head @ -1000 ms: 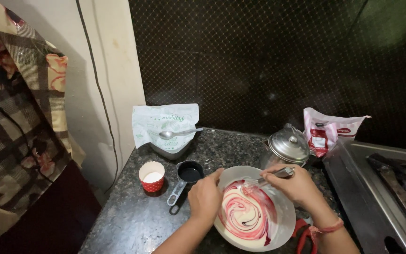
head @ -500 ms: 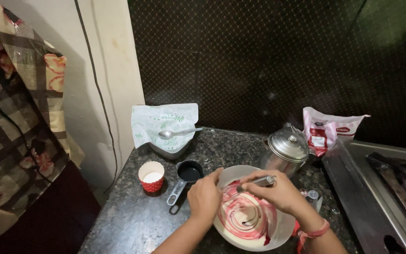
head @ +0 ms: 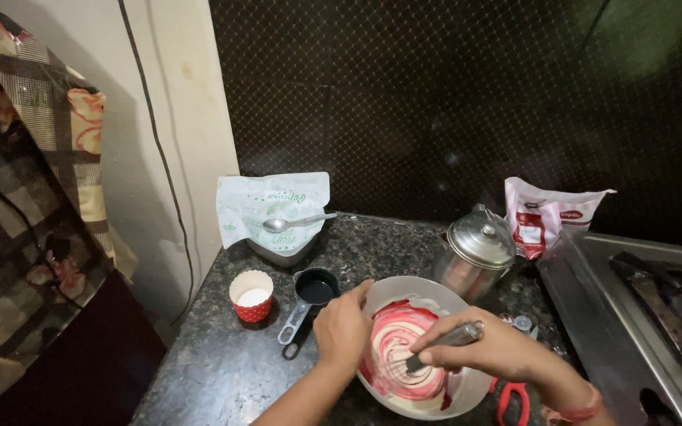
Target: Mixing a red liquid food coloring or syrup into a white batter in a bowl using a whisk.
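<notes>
Both hands are on the bowl (head: 467, 304): my left hand (head: 343, 330) grips its rim, my right hand (head: 479, 347), fingers closed on the whisk (head: 436, 351), has swung back toward me, so red streaks swirl wider through white batter (head: 396, 355).

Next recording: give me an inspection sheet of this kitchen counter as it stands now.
Surface: dark speckled stone counter.
Job's things: white bowl of white batter swirled red; whisk in it.
Clutter: red paper cup, black measuring cups, bag with spoon, steel lidded pot, red-and-white packet, red scissors.
Grippers: left hand on the bowl's rim; right hand grips the whisk.
Cables: black wire down the wall.
Surroundings: gas stove, patterned curtain.
</notes>
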